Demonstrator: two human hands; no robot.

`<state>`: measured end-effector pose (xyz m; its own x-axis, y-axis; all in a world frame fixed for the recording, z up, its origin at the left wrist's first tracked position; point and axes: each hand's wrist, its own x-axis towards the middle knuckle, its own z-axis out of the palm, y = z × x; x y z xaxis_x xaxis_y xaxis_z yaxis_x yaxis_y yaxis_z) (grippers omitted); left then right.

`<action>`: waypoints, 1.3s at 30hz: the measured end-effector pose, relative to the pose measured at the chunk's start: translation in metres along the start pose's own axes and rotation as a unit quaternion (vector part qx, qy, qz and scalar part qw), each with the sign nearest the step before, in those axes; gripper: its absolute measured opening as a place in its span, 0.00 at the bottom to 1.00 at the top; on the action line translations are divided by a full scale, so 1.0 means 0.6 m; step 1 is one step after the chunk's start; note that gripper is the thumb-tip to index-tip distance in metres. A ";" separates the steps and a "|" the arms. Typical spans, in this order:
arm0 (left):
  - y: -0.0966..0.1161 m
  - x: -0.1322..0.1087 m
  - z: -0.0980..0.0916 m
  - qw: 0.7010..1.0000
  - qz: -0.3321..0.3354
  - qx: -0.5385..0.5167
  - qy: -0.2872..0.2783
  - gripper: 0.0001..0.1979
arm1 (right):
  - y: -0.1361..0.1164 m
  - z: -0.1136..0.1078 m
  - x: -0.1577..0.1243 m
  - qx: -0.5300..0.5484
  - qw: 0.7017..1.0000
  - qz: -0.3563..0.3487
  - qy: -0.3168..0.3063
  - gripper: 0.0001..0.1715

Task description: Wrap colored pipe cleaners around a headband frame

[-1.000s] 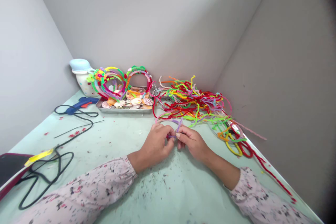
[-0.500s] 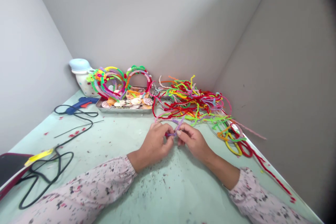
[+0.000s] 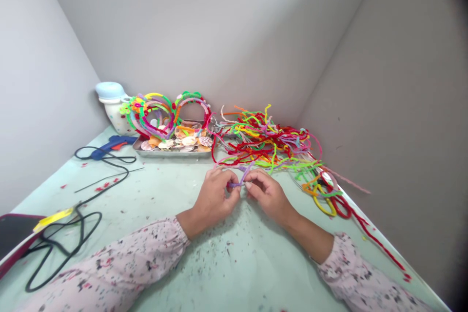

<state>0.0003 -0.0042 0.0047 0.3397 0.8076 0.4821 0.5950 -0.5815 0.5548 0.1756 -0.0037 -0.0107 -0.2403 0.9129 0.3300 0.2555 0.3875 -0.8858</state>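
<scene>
Between my hands, over the middle of the table, is a purple pipe cleaner (image 3: 247, 171) with one end sticking up. My left hand (image 3: 218, 194) pinches it between thumb and fingers. On the other side, my right hand (image 3: 267, 195) has its thumb and fingertips pressed together at a thin wire-like part of it, just beside the left fingertips. Part of the pipe cleaner is hidden by the left fingers. Just beyond my hands lies a tangled heap of coloured pipe cleaners (image 3: 256, 148).
A metal tray (image 3: 171, 154) of seashells stands at the back, with fuzzy headbands (image 3: 192, 96) over it. Behind it is a white jar (image 3: 116, 112) with a blue lid. At left lie a blue glue gun (image 3: 106, 147), its black cord (image 3: 98, 214) and a dark red-edged object (image 3: 18, 239).
My left hand has shifted slightly left. The upright end of the pipe cleaner now leans a little lower and left, and the gap between my fingertips shows more of the thin part.
</scene>
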 end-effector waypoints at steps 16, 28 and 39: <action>-0.001 0.001 -0.001 1.000 -0.001 -0.003 -0.010 0.04 | 0.001 0.001 0.000 -0.027 1.000 -0.009 -0.008 0.05; 0.005 0.002 -0.004 1.000 -0.014 -0.008 -0.010 0.06 | 0.003 0.002 -0.001 -0.026 0.999 -0.011 -0.020 0.04; 0.003 0.003 0.000 1.000 -0.016 -0.007 0.001 0.05 | 0.003 0.004 -0.001 -0.042 0.999 -0.016 -0.018 0.03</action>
<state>0.0017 -0.0037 0.0065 0.3188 0.8257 0.4654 0.5950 -0.5565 0.5798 0.1740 -0.0038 -0.0129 -0.2820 0.8956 0.3440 0.3246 0.4264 -0.8443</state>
